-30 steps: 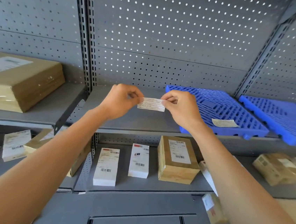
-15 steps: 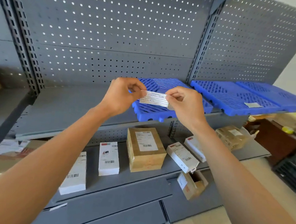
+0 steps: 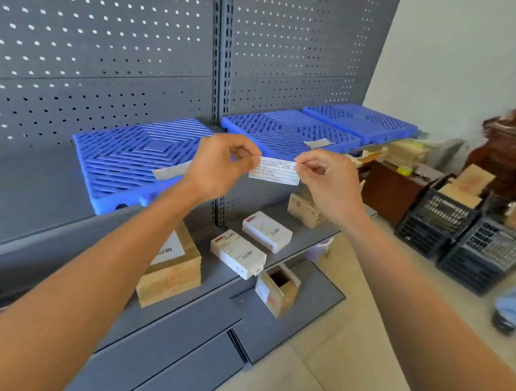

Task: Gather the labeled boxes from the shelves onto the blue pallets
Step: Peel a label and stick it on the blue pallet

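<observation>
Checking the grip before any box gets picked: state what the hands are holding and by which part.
Both hands hold one small paper label stretched between them: the left hand pinches its left end, the right hand pinches its right end. No box is held.

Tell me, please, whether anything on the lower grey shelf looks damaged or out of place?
The small brown cardboard box at the lower grey shelf's front edge gapes open on top, tilted, unlike the sealed white boxes nearby.
</observation>
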### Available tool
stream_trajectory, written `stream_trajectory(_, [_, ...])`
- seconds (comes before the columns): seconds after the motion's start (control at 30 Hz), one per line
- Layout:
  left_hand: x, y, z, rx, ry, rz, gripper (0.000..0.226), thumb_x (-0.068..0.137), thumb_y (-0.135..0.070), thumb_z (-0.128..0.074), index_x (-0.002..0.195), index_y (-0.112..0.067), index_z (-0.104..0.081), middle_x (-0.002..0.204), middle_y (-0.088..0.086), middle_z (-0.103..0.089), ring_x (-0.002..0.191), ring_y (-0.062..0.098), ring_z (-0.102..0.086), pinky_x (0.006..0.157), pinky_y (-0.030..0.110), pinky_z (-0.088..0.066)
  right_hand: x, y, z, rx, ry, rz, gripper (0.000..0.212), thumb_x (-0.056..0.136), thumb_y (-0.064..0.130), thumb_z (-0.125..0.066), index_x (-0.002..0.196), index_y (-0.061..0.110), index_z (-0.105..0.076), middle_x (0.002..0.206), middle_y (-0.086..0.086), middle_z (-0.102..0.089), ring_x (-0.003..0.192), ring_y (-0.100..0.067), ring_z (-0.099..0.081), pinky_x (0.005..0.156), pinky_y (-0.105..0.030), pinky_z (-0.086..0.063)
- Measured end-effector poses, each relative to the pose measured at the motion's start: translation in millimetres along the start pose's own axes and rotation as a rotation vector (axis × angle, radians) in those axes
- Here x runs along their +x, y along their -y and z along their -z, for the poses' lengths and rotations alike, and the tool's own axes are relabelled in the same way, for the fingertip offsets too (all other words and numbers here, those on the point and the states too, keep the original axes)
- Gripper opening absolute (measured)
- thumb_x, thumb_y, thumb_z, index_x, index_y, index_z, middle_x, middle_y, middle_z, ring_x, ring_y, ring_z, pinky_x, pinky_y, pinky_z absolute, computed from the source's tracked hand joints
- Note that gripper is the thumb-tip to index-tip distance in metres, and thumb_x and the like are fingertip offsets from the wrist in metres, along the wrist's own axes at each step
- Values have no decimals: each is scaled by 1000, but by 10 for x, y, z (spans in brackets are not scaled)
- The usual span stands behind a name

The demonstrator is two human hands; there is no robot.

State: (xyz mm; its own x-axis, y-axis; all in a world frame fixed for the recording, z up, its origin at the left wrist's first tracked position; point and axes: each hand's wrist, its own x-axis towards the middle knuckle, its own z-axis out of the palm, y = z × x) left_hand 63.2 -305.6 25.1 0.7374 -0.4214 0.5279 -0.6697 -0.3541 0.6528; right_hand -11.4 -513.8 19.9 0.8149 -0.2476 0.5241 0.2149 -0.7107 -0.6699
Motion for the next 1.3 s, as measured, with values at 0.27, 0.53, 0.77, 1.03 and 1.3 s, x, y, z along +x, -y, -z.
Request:
stream_trajectory(0.27, [507, -489, -1145, -54, 100, -16, 7, 90, -15, -74, 87, -21, -74, 88, -13, -74, 83, 3, -68, 80, 15, -50, 68, -821, 994, -28, -40, -76, 11, 92, 12, -68, 96, 17, -77, 90, 10, -72, 85, 3, -65, 74, -4, -45])
stream_trajectory(0.53, [902, -890, -2253, -109, 133, -3, 7, 90, -11, -74, 89, -18, -75, 91, -9, -74, 82, -1, -67, 82, 10, -49, 99, -1690, 1778, -11, -92, -140, 12, 92, 13, -67, 98, 14, -77, 93, 8, -74, 83, 5, -65, 70, -3, -43])
stream_trajectory(0.77, [1150, -1165, -2988, -124, 191, -3, 5, 89, -13, -74, 88, -18, -75, 87, -9, -74, 78, -4, -67, 75, 7, -47, 128, -2309, 2287, -54, -134, -196, 10, 91, 18, -69, 95, 22, -77, 92, 12, -73, 87, 4, -64, 70, 0, -40])
stream_trajectory(1.03, [1501, -1298, -3566, -140, 206, -21, 13, 89, -13, -74, 83, -25, -74, 82, -17, -71, 75, -9, -63, 70, 3, -43, 324, -2838, 2594, -102, -155, -240, 11, 92, 19, -68, 94, 27, -75, 90, 15, -71, 87, 5, -62, 76, -9, -44])
stream_trajectory(1.3, [2040, -1009, -4045, -142, 207, 29, 6, 91, -17, -73, 89, -23, -76, 88, -15, -74, 84, -2, -65, 75, 8, -46, 855, -3374, 2603, -124, -120, -239, 12, 93, 19, -67, 96, 28, -75, 89, 19, -70, 85, 11, -61, 70, -3, -43])
